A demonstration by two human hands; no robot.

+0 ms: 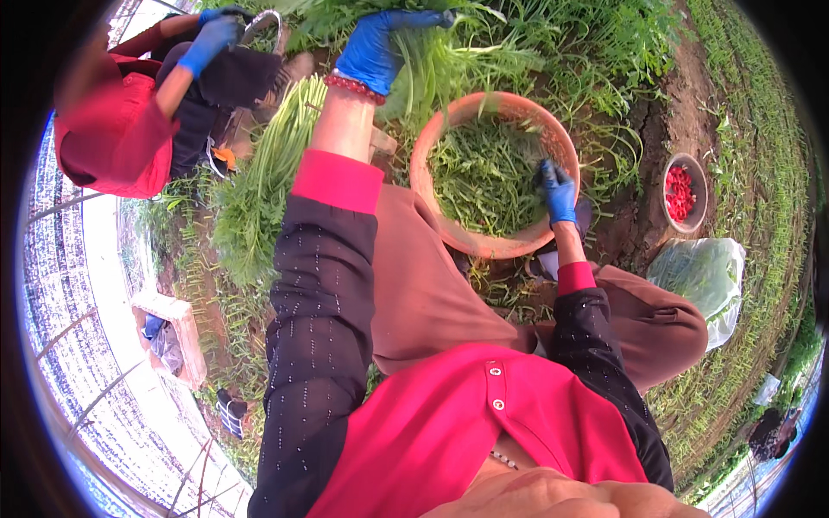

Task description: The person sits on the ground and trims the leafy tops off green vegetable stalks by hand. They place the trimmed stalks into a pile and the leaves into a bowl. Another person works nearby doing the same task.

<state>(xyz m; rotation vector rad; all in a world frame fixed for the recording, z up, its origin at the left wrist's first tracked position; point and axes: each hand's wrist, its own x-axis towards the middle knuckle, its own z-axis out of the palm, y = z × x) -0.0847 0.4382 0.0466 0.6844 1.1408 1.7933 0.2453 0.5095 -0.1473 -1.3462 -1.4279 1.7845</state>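
Note:
My left hand (374, 48), in a blue glove with a red bead bracelet at the wrist, is closed around a blurred bunch of long-stemmed leafy greens (421, 74). It is at the top of the view, left of and beyond an orange plastic basin (424, 158). Cut leaves and stems (486, 178) cover the bottom of the basin. Inside the basin's right rim is my right hand (558, 193), also gloved in blue, with darkened fingertips by the loose leaves. Whether those fingers hold anything is hidden.
A heap of cut greens (285, 149) lies left of my left forearm. At upper left sits a co-worker (123, 136) with blue gloves. On the right are a bowl of red bands (680, 194) and a plastic bag of greens (703, 285). A foam box (188, 343) stands lower left.

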